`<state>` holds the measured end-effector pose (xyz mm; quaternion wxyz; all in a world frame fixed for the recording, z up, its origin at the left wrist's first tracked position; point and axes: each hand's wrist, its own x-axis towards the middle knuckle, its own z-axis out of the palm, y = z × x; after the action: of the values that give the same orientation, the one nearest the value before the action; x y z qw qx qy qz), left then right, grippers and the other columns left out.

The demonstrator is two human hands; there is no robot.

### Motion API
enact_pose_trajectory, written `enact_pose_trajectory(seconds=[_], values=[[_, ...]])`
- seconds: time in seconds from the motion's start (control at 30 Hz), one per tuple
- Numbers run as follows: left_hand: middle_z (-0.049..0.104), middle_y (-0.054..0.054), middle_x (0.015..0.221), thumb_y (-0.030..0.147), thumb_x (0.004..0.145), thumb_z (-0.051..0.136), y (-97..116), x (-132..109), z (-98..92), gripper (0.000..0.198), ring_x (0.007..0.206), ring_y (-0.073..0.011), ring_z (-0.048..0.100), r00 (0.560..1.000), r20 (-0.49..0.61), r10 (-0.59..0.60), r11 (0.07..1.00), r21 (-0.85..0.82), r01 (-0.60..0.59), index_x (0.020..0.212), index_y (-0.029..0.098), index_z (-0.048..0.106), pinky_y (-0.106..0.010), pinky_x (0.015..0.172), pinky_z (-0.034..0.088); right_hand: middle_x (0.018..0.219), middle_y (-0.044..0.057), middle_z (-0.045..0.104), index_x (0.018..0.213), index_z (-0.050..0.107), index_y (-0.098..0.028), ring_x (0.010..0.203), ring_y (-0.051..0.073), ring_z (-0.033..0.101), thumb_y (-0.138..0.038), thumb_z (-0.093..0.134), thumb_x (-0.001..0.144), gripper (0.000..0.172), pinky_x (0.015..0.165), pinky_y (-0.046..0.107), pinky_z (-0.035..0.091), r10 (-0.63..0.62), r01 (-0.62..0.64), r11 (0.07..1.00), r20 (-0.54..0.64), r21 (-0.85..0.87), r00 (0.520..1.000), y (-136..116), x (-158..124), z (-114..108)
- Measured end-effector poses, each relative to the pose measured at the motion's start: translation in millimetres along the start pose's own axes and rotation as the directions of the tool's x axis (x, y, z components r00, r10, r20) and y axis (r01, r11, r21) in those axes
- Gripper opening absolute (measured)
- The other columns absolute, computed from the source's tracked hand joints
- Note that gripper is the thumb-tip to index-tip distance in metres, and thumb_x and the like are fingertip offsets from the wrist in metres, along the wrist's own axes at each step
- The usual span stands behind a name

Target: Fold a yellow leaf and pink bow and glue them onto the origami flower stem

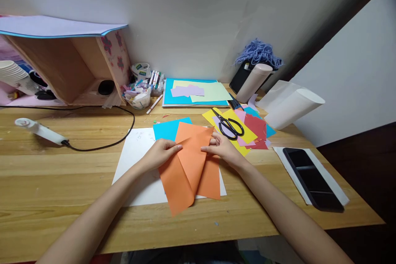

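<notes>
Orange paper (193,156) is bent over on itself in the middle, with a curved fold near its lower end. My left hand (161,153) pinches it at the left, thumb on top. At its upper right corner my right hand (221,147) grips the paper between thumb and curled fingers. More orange paper (212,179) lies below at the right; whether it is a separate sheet I cannot tell. Under these rest a blue sheet (165,129) and a white sheet (133,154) with faint pencil marks.
Black scissors (230,126) lie on coloured scraps (255,126) at the right. Beyond are a phone (312,179), paper rolls (293,107), stacked sheets (168,95), a tub (139,97) and markers. A glue gun (41,131) with a cable lies left, before a cardboard box (83,66).
</notes>
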<state>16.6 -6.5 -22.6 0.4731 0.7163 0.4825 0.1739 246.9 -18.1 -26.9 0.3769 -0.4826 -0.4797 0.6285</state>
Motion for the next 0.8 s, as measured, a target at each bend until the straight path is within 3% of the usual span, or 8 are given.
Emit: enact_pose_trajectory(seconds=[0.13, 0.23, 0.43, 0.53, 0.6, 0.67, 0.8], values=[[0.03, 0.004, 0.054, 0.053, 0.078, 0.042, -1.5, 2.2, 1.8, 0.044, 0.051, -0.0087, 0.026, 1.0, -0.018, 0.007, 1.0, -0.016, -0.007, 0.054, 0.016, 0.038, -0.022, 0.047, 0.02, 0.053, -0.002, 0.061, 0.074, 0.054, -0.016, 0.044, 0.011, 0.058, -0.041, 0.069, 0.065, 0.031, 0.045, 0.021, 0.046, 0.031, -0.037, 0.994, -0.061, -0.106, 0.998, 2.3, 2.5, 2.4], [0.032, 0.004, 0.055, 0.052, 0.078, 0.042, 0.5, 1.8, 2.8, 0.044, 0.052, -0.0087, 0.026, 1.0, -0.019, 0.016, 0.999, -0.049, -0.017, 0.054, 0.016, 0.039, -0.022, 0.047, 0.021, 0.051, -0.002, 0.059, 0.064, 0.051, -0.016, 0.043, 0.011, 0.058, -0.047, 0.063, 0.07, 0.034, 0.045, 0.022, 0.046, 0.007, -0.011, 0.998, -0.074, -0.065, 0.997, 6.9, 5.1, 0.1], [0.035, 0.003, 0.056, 0.051, 0.077, 0.044, 7.0, -1.7, 4.2, 0.042, 0.051, -0.0088, 0.029, 1.0, 0.009, 0.003, 0.993, -0.12, -0.002, 0.054, 0.016, 0.04, -0.022, 0.046, 0.022, 0.078, 0.003, 0.068, 0.096, 0.06, -0.018, 0.074, 0.019, 0.065, -0.042, 0.067, 0.068, 0.038, 0.066, 0.029, 0.05, -0.022, 0.022, 0.999, -0.012, 0.043, 1.0, 7.1, 3.0, -3.1], [0.036, 0.003, 0.056, 0.052, 0.078, 0.044, 7.2, -2.7, 5.3, 0.043, 0.05, -0.0088, 0.03, 0.999, 0.042, -0.011, 0.989, -0.148, 0.017, 0.055, 0.017, 0.039, -0.021, 0.045, 0.022, 0.066, 0.0, 0.064, 0.075, 0.058, -0.017, 0.062, 0.016, 0.062, -0.046, 0.064, 0.071, 0.03, 0.057, 0.027, 0.048, -0.041, 0.042, 0.999, -0.092, 0.01, 0.995, 9.1, 4.8, -5.3], [0.037, 0.002, 0.056, 0.054, 0.078, 0.043, 6.3, -2.8, 5.7, 0.043, 0.051, -0.0092, 0.032, 0.998, 0.053, -0.024, 0.987, -0.158, 0.032, 0.056, 0.017, 0.039, -0.021, 0.045, 0.022, 0.059, -0.001, 0.059, 0.064, 0.052, -0.017, 0.053, 0.013, 0.057, -0.05, 0.061, 0.072, 0.035, 0.051, 0.025, 0.047, -0.045, 0.045, 0.999, -0.126, -0.002, 0.991, 10.5, 6.2, -7.0], [0.038, 0.003, 0.056, 0.055, 0.077, 0.043, 5.3, -2.6, 5.3, 0.043, 0.05, -0.0093, 0.033, 0.998, 0.048, -0.039, 0.984, -0.172, 0.047, 0.057, 0.017, 0.04, -0.021, 0.046, 0.023, 0.058, -0.002, 0.058, 0.063, 0.051, -0.017, 0.051, 0.012, 0.056, -0.051, 0.059, 0.073, 0.037, 0.05, 0.025, 0.047, -0.03, 0.031, 0.999, -0.09, 0.019, 0.996, 10.4, 6.3, -8.1], [0.037, 0.004, 0.053, 0.056, 0.076, 0.045, 5.4, -2.6, 2.9, 0.043, 0.048, -0.0086, 0.032, 0.997, 0.02, -0.078, 0.974, -0.21, 0.08, 0.058, 0.017, 0.041, -0.021, 0.045, 0.022, 0.066, 0.0, 0.061, 0.074, 0.055, -0.016, 0.056, 0.012, 0.058, -0.048, 0.061, 0.073, 0.033, 0.055, 0.025, 0.049, 0.053, -0.056, 0.998, 0.107, 0.03, 0.993, 6.1, 1.9, -5.9]])
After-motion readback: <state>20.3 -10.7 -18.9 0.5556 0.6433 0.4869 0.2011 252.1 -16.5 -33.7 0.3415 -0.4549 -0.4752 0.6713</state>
